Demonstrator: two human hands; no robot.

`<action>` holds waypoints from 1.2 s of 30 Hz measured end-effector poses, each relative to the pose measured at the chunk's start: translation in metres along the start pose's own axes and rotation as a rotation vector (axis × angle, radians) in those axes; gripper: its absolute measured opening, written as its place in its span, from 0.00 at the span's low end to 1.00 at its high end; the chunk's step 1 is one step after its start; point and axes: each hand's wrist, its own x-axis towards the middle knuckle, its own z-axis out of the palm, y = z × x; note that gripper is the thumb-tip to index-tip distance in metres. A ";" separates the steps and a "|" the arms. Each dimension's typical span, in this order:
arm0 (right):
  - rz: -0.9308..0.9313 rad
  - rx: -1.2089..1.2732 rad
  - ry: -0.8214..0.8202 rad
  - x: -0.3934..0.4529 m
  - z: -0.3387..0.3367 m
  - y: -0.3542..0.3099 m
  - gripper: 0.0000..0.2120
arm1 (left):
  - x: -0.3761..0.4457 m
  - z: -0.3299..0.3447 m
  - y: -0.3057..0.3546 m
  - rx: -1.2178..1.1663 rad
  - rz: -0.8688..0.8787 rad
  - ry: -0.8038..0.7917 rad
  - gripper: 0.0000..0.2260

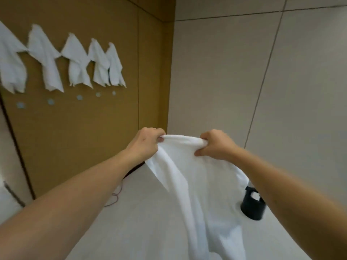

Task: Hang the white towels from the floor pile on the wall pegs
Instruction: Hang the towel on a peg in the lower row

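on the brown wall panel (84, 137) at the left, five white towels (77, 61) already hung in a row from the upper pegs, each bunched at its top and drooping to ragged points. below them ran a second row of five small round pegs (79, 97), all bare. so the upper row looked finished and the lower one looked not yet begun, if it was meant to be used at all. the floor pile itself was out of view, so how many towels remained could not be told.

the left hand (144, 142) was closed in a fist around one end of the gathered top edge of another white towel (197, 184), fingers curled tight over the cloth. the towel's top edge stretched as a short roll between the two hands, and the rest fell away below them in long folds, held well clear of the wall and in front of the pale side wall. the right hand (214, 145) gripped the other end of that edge the same way, fingers wrapped round the bunched cloth with the thumb tucked beneath. a dark round object (252, 205) sat on the floor behind the hanging cloth, partly hidden by the right forearm.
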 end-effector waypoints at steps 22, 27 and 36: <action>-0.610 0.333 -0.298 0.468 0.184 -0.237 0.15 | 0.091 -0.122 -0.373 0.459 -0.581 0.139 0.08; -0.682 0.367 -0.378 0.546 0.231 -0.322 0.15 | 0.090 -0.152 -0.475 0.458 -0.648 0.200 0.08; -0.795 0.617 -0.504 0.673 0.297 -0.467 0.23 | 0.090 -0.222 -0.626 0.533 -0.867 0.259 0.08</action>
